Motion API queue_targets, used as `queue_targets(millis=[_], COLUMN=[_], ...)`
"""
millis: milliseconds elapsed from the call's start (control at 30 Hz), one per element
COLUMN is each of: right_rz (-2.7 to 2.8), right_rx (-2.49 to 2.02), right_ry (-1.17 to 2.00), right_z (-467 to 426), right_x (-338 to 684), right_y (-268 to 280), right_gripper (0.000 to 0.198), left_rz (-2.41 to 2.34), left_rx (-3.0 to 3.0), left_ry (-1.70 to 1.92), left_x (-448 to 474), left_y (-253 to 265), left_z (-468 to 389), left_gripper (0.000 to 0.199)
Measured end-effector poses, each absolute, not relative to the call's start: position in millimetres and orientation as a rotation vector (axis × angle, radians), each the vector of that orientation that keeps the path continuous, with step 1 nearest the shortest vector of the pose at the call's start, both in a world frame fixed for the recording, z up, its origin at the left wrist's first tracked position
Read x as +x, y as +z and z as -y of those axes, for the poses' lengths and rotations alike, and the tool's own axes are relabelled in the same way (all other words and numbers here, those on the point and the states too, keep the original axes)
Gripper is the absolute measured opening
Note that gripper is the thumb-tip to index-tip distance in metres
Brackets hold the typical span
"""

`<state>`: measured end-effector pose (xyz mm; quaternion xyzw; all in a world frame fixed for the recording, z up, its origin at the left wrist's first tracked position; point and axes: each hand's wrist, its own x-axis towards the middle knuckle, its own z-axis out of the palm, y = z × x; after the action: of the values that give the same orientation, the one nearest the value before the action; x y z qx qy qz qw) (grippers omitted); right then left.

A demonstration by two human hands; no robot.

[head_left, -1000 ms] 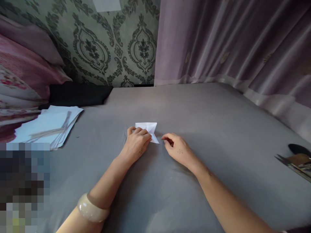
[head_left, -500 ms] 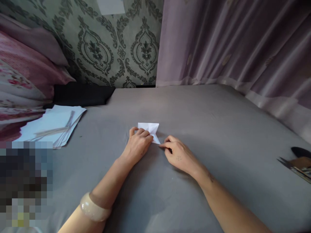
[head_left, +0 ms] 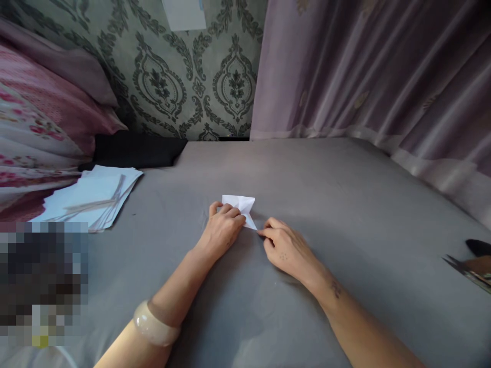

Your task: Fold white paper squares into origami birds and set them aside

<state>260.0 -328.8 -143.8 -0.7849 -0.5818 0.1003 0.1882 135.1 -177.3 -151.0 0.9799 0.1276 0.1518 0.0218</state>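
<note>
A small piece of folded white paper lies on the grey cloth, with creases and pointed corners on its right side. My left hand covers its lower left part, fingers bent and pressed down on it. Part of the paper is hidden under those fingers. At the lower right point of the paper, my right hand has its thumb and index finger closed on the tip. A pale bangle sits on my left forearm.
Loose white paper sheets lie in a stack at the left, near a folded black cloth. Scissors and other tools are at the right edge. Behind the grey-covered surface stand a patterned wall and a pinkish curtain.
The whole view has shifted slightly, so things appear a little further right. Both hands keep nearly the same hold on the folded paper.
</note>
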Motion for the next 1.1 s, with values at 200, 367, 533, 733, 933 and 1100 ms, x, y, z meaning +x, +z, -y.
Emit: queue_targets(millis=[200,367,533,733,933,1100], right_rz=[1.554,1.652,1.768,1.808,1.768,1.487], right_rx=[-2.253,-2.272,-2.309,-2.32,-2.298,-2.121], right_ry=[0.249,0.19,0.103,0.049,0.096,0.124], right_z=[329.1,326.3,325.2,328.2,330.6,320.4], right_x=[261.3,257.7,255.5,254.3,256.4,255.2], right_y=[-142.7,-144.6,-142.5,-138.8,-140.2,-148.2], right_gripper=[0.034,0.037,0.036,0.033,0.03,0.03], left_rz=[-0.392,-0.374,-0.375,-0.387,-0.39,-0.397], left_rx=[3.04,3.047,3.045,3.046,3.051,3.052], left_ry=[0.484,0.5,0.487,0.473,0.472,0.46], left_x=[134.9,134.5,134.3,135.2,134.8,134.8], left_y=[-152.8,-153.3,-154.3,-155.6,-154.0,-153.5], left_z=[176.4,176.0,175.5,175.3,176.2,176.2], left_gripper=[0.025,0.027,0.027,0.027,0.027,0.025])
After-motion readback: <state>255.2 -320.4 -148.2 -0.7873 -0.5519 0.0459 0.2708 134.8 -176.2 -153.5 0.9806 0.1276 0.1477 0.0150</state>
